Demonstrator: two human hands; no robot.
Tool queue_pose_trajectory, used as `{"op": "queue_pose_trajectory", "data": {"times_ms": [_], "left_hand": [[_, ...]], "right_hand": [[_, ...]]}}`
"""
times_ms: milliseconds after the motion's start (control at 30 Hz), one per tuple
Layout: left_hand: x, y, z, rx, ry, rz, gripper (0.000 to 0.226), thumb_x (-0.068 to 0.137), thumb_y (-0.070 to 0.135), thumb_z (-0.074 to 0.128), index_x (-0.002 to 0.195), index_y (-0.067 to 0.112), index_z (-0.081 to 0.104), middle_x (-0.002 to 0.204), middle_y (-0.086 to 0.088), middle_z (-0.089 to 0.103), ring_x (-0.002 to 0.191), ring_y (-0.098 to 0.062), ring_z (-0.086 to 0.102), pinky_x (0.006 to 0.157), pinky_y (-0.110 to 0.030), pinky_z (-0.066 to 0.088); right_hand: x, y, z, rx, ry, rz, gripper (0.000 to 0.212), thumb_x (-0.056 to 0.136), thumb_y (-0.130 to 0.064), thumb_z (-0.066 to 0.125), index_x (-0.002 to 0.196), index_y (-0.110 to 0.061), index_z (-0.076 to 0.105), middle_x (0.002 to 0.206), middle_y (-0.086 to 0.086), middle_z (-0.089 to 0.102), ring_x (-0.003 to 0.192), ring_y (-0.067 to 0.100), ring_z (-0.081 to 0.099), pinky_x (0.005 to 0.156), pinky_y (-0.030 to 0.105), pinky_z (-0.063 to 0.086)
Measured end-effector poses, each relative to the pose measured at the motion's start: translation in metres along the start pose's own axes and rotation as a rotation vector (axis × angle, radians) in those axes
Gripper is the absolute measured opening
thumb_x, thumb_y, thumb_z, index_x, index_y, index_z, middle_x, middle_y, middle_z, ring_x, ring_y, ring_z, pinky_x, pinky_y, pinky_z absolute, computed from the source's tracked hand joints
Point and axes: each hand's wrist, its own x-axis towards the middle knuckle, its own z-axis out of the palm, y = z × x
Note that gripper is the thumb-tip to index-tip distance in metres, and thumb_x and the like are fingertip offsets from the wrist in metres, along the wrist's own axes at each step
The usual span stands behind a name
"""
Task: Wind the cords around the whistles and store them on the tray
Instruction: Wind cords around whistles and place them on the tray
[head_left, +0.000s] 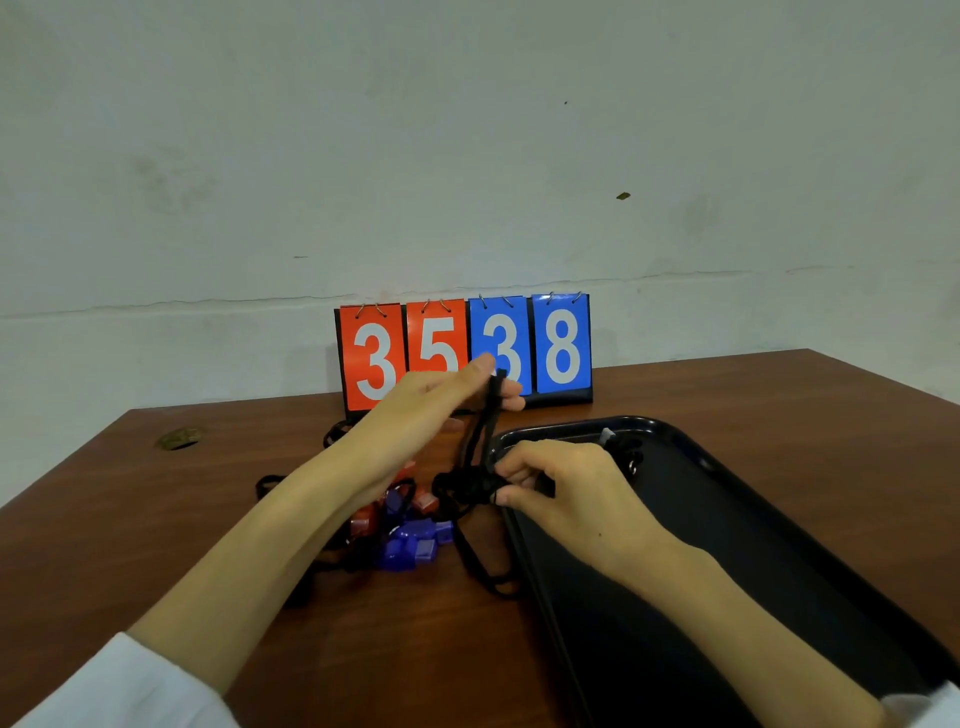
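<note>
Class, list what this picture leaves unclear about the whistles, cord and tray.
1. Head view: fingers and wound black cord hide what the right hand grips.
2. Head view: left forearm covers part of the whistle pile; uncountable.
3. Head view: tray cut off by the lower edge; its far-end contents too dark.

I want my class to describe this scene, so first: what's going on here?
A person is winding a black cord around a whistle. The right hand grips the wrapped whistle at the tray's left rim, while the left hand pinches the cord and holds it up taut. More red and blue whistles lie in a tangled pile on the table, left of the tray. One dark item, probably a finished whistle, lies at the tray's far end. A scoreboard stands behind.
</note>
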Motion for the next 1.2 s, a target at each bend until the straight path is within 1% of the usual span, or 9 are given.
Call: {"op": "queue_pose_trajectory", "data": {"times_ms": [167,333,467,567,700,833,967,1100,1200], "left_hand": [[0.004,0.001,-0.004,-0.176,0.058,-0.143,0.045,0.098,0.008,0.02,0.122,-0.005,0.056,0.123,-0.016,0.062,0.122,-0.023,0.052,0.107,-0.038,0.035],[0.011,-0.025,-0.012,-0.183,0.033,-0.244,0.056,0.079,-0.021,0.026,0.116,0.001,0.062,0.12,-0.01,0.064,0.115,-0.024,0.058,0.094,-0.039,0.048],[0.014,-0.049,-0.012,-0.287,-0.002,-0.332,0.045,0.085,-0.01,0.038,0.114,0.012,0.065,0.107,-0.01,0.07,0.102,-0.022,0.066,0.081,-0.033,0.052],[0.015,-0.046,-0.007,-0.626,-0.055,-0.335,0.036,0.09,0.0,0.041,0.117,0.016,0.061,0.11,-0.012,0.069,0.097,-0.023,0.068,0.077,-0.035,0.054],[0.019,-0.042,-0.008,-0.742,0.021,-0.133,0.032,0.094,0.01,0.047,0.122,0.021,0.058,0.105,-0.007,0.072,0.088,-0.017,0.07,0.071,-0.03,0.059],[0.018,-0.037,-0.017,-0.758,0.023,-0.028,0.033,0.08,0.011,0.058,0.112,0.012,0.066,0.096,-0.004,0.073,0.081,-0.014,0.069,0.071,-0.026,0.058],[0.019,-0.042,-0.026,-0.747,-0.033,0.001,0.04,0.067,0.02,0.072,0.106,0.013,0.071,0.109,-0.006,0.071,0.095,-0.018,0.068,0.08,-0.031,0.056],[0.022,-0.05,-0.032,-0.912,-0.061,0.015,0.075,0.059,0.031,0.084,0.127,0.011,0.057,0.128,-0.006,0.061,0.117,-0.022,0.058,0.089,-0.037,0.053],[0.023,-0.05,-0.038,-0.964,0.002,-0.005,0.062,0.073,0.036,0.071,0.128,0.011,0.056,0.127,-0.005,0.062,0.118,-0.022,0.058,0.095,-0.041,0.05]], "right_hand": [[0.0,-0.004,-0.003,0.072,0.034,-0.04,0.017,0.081,-0.02,0.069,0.098,-0.019,0.067,0.086,-0.016,0.063,0.086,0.0,0.06,0.08,0.012,0.048],[-0.001,-0.008,-0.004,0.18,0.046,0.0,0.016,0.081,-0.015,0.069,0.096,-0.017,0.068,0.083,-0.017,0.064,0.087,-0.001,0.061,0.083,0.011,0.046],[-0.001,-0.006,-0.004,0.239,0.09,0.08,0.013,0.081,-0.014,0.069,0.093,-0.019,0.068,0.078,-0.018,0.063,0.086,-0.001,0.061,0.082,0.006,0.043],[0.001,-0.005,-0.005,0.291,0.064,0.157,0.011,0.081,-0.015,0.069,0.091,-0.02,0.068,0.079,-0.011,0.067,0.082,-0.001,0.062,0.081,0.006,0.044],[0.002,-0.005,-0.007,0.304,-0.055,0.215,0.01,0.081,-0.017,0.07,0.088,-0.023,0.066,0.079,-0.003,0.07,0.078,0.003,0.065,0.082,0.018,0.051],[0.004,-0.004,-0.009,0.313,-0.082,0.299,0.008,0.082,-0.017,0.069,0.089,-0.018,0.065,0.077,-0.001,0.07,0.074,0.004,0.066,0.075,0.015,0.052],[0.005,0.0,-0.011,0.421,-0.052,0.38,0.005,0.083,-0.012,0.067,0.088,-0.01,0.066,0.076,0.002,0.071,0.064,0.0,0.065,0.064,0.01,0.05],[0.006,0.002,-0.013,0.557,-0.078,0.49,0.005,0.085,-0.013,0.064,0.082,-0.013,0.068,0.075,0.0,0.072,0.065,0.003,0.065,0.066,0.014,0.05],[0.006,0.005,-0.013,0.581,-0.036,0.598,0.011,0.085,-0.011,0.064,0.076,-0.016,0.068,0.071,-0.002,0.071,0.064,0.004,0.064,0.067,0.017,0.051]]}}
